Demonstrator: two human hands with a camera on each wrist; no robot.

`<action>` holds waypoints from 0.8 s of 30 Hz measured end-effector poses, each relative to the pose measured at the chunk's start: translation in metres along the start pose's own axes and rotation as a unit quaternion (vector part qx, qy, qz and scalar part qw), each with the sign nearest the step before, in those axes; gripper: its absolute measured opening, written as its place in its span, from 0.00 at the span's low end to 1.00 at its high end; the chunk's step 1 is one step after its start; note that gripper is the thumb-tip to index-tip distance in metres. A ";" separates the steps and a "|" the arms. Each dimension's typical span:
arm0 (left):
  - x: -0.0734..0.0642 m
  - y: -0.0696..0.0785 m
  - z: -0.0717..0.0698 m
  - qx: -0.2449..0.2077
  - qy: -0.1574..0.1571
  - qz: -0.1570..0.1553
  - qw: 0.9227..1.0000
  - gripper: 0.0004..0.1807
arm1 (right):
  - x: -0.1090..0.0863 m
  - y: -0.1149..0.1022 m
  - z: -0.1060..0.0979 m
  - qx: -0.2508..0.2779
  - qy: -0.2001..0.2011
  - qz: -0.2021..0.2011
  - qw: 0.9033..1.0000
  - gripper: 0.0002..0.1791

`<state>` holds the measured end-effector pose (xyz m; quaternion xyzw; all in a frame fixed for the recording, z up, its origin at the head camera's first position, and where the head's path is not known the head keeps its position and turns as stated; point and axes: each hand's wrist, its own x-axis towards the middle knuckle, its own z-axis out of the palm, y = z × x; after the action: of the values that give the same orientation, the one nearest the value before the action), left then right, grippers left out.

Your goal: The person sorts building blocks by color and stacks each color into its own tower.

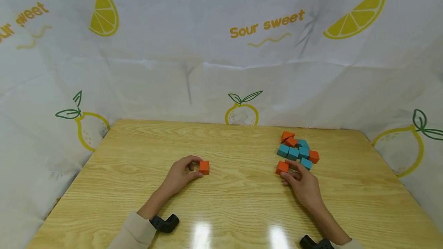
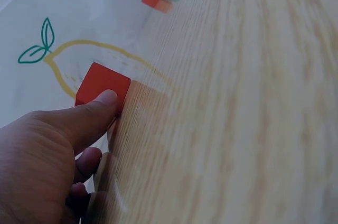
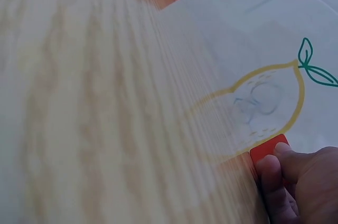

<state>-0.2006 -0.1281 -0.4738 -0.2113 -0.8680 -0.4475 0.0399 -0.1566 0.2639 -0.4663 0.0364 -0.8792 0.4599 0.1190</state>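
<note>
At the middle of the table my left hand [image 1: 180,174] pinches an orange cube [image 1: 204,167] between thumb and fingers. The left wrist view shows the thumb across the face of that orange cube [image 2: 103,86], which sits on the wood. Farther right, my right hand [image 1: 302,183] pinches a second orange cube [image 1: 282,168], at the near left of a group of blocks. In the right wrist view, the thumb and a finger lie against this orange cube [image 3: 266,147]. Its lower part is hidden by the fingers.
Behind the right hand several blue blocks [image 1: 293,153] lie close together with orange blocks [image 1: 313,156] and an orange triangular block [image 1: 287,136]. The wooden table [image 1: 235,199] ends at a white lemon-print cloth [image 1: 173,87]. Each wrist wears a black band mount [image 1: 165,224].
</note>
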 end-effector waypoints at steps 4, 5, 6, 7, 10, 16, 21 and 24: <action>0.000 0.001 0.000 -0.009 0.001 -0.003 1.000 0.23 | 0.000 0.000 -0.001 0.018 -0.004 -0.001 1.000 0.22; 0.000 0.001 0.000 -0.011 0.000 -0.004 1.000 0.23 | 0.000 0.000 -0.001 0.020 -0.004 -0.001 1.000 0.22; -0.001 0.001 0.000 -0.012 0.001 -0.006 1.000 0.23 | 0.000 0.000 -0.001 0.022 -0.005 -0.002 1.000 0.21; -0.001 0.000 0.000 -0.013 0.001 -0.007 1.000 0.23 | 0.000 0.000 -0.001 0.025 -0.004 -0.002 1.000 0.21; -0.001 0.000 0.000 -0.013 0.005 -0.009 1.000 0.22 | 0.000 0.000 -0.001 0.026 -0.001 -0.004 1.000 0.21; -0.001 0.001 0.000 -0.006 0.012 -0.009 1.000 0.21 | 0.000 -0.002 0.000 0.043 0.003 0.008 0.999 0.22; -0.001 0.001 0.001 -0.005 0.011 -0.008 1.000 0.21 | -0.002 -0.027 -0.001 0.071 0.006 0.018 0.997 0.20; -0.001 0.001 0.001 -0.004 0.012 -0.006 1.000 0.21 | -0.002 -0.039 0.001 0.075 0.012 -0.001 0.997 0.19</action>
<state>-0.1995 -0.1274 -0.4739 -0.2006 -0.8669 -0.4539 0.0467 -0.1478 0.2407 -0.4359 0.0406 -0.8408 0.5246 0.1273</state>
